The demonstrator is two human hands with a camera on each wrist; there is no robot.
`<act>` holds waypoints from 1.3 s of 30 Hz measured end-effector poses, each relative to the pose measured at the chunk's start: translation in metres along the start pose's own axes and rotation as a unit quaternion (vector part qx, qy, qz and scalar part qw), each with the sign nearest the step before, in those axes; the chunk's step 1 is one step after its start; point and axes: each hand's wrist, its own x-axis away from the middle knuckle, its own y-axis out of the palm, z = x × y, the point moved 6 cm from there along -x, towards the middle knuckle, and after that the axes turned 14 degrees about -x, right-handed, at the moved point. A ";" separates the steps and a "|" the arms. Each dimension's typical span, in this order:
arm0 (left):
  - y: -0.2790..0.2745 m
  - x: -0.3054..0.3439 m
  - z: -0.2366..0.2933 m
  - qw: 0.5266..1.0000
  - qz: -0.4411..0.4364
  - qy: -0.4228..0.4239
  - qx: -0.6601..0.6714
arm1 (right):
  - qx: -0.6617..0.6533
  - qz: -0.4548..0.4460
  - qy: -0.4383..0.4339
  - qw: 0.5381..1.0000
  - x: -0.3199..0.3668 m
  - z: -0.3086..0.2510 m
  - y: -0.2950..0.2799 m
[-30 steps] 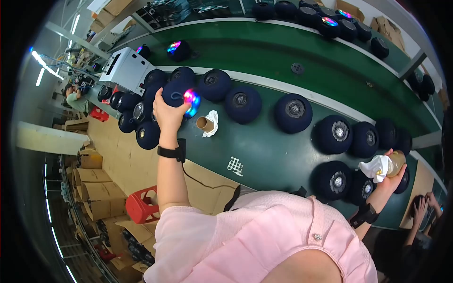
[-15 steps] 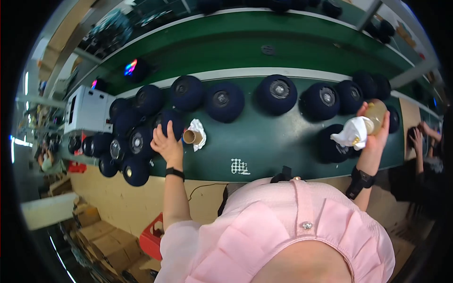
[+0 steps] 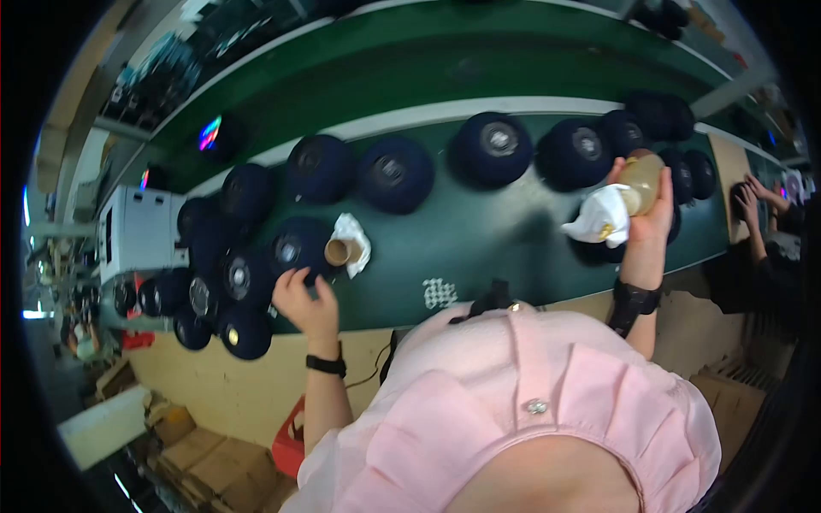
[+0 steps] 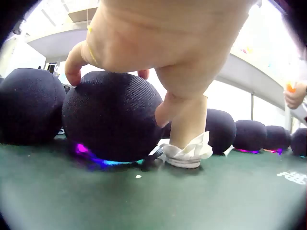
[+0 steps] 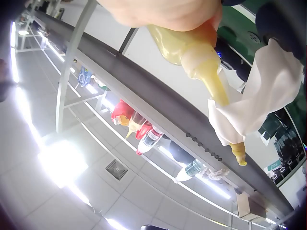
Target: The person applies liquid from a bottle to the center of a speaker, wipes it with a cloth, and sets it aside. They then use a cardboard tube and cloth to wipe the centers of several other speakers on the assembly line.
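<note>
My left hand is at the near side of a dark blue round speaker that stands on the bench. Seen from the left wrist, the hand arches over the speaker, its fingers spread and bent at the top and side; colored light glows beneath. Beside it stands a cardboard tube with white cloth round its base. My right hand grips a yellowish bottle, a white cloth about its nozzle. The nozzle tip pokes out past the cloth in the right wrist view.
Dark speakers stand along the bench, with a cluster at the left by a white machine. White dotted material lies near the front edge. A red stool stands below; another person's hands are at far right.
My left hand has turned the lit speaker light-side down, set it on the bench beside the tube, and drawn back to its near side. The bottle in my right hand has moved inward.
</note>
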 end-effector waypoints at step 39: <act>0.057 -0.166 0.320 0.889 -0.260 0.241 0.289 | -0.077 0.042 -0.101 0.991 0.024 -0.063 -0.049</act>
